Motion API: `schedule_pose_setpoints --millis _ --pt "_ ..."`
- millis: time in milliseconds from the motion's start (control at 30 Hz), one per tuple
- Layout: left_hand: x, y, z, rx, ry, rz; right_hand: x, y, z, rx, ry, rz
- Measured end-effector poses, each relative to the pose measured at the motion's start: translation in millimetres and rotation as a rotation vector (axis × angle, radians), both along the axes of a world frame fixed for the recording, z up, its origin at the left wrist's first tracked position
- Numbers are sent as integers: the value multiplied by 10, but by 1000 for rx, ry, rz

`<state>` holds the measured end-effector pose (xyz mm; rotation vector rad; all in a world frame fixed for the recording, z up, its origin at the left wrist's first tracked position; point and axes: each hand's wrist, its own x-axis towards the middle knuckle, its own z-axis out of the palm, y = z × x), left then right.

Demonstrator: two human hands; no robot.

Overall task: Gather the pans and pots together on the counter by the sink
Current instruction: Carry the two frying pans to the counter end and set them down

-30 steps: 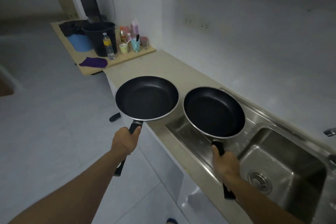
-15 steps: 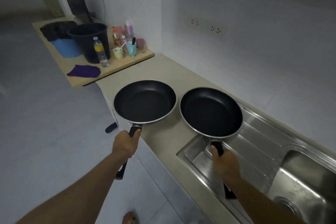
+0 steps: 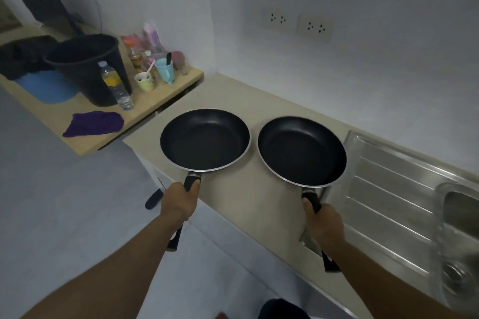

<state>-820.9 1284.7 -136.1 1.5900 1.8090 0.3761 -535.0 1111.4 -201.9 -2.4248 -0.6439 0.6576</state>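
Two black non-stick frying pans sit side by side over the beige counter point(image 3: 233, 202), left of the steel sink. My left hand point(image 3: 178, 202) grips the black handle of the left pan point(image 3: 204, 140), which is above the counter's front left corner. My right hand point(image 3: 324, 223) grips the handle of the right pan point(image 3: 302, 151), whose rim reaches the edge of the drainboard point(image 3: 394, 189). Whether the pans rest on the counter or hover just above it I cannot tell.
The sink basin point(image 3: 458, 217) lies at the far right. A lower wooden shelf point(image 3: 85, 122) to the left carries a black bucket point(image 3: 88, 67), a water bottle point(image 3: 115, 85), cups, a purple cloth point(image 3: 94, 123) and a blue lid. Wall sockets point(image 3: 315, 27) are above the counter.
Both pans have moved left, from over the sink and drainboard to over the beige counter, still held by their handles. My view has shifted left with them.
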Motion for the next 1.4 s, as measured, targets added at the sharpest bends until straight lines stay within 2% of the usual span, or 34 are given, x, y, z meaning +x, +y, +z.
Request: schedule_pose_setpoints --millis 400,867,1200,1400 --pt "88 1006 -194 -59 -25 -68 -33 837 -169 -37 12 -76" --pt "307 1919 -435 -77 31 -144 65 1607 -259 -79 42 -111" --pt "334 2697 -585 -82 61 -267 -246 2035 -306 -42 131 -165" --pt "219 3286 -640 -93 176 -395 -571 2439 -283 -30 151 -243"
